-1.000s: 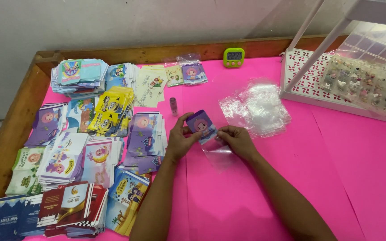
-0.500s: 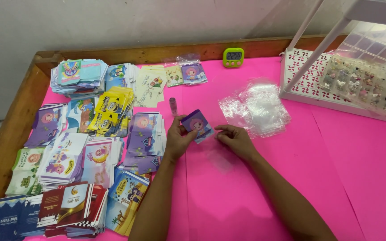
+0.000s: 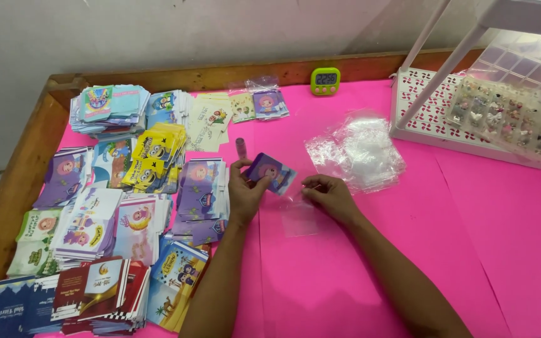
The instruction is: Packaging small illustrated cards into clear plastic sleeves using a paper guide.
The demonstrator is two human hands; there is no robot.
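1. Fingers of the left hand (image 3: 244, 191) pinch a small purple card (image 3: 270, 172) by its left edge, thumb on top, holding it tilted just above the pink table (image 3: 358, 263).
2. Fingers of the right hand (image 3: 328, 195) are drawn together at their tips, pinching the top edge of a clear plastic sleeve (image 3: 300, 216) that lies flat on the table.
3. From the left fingertips, the purple card extends toward 3 o'clock; its far corner ends just short of the right fingertips, near but apart.
4. From the right fingertips, the clear plastic sleeve hangs toward 7 o'clock, between the two wrists and below the card.
5. At 1 o'clock from the right hand, a loose heap of clear bags (image 3: 358, 150) lies near it on the table.
6. At 11 o'clock from the left hand, a small pink cylinder (image 3: 241, 148) stands upright, just beside the card stacks.
7. At 9 o'clock from the left hand, stacks of printed cards (image 3: 111, 206) in many colours cover the left part of the table, the nearest purple stack (image 3: 200, 188) just beside the left wrist.
8. At 12 o'clock, near the back wooden rim, sits a green digital timer (image 3: 325, 81).
9. At 2 o'clock, well apart from both hands, a white lattice tray (image 3: 421, 119) bears a clear compartment box (image 3: 502, 116) of small trinkets.
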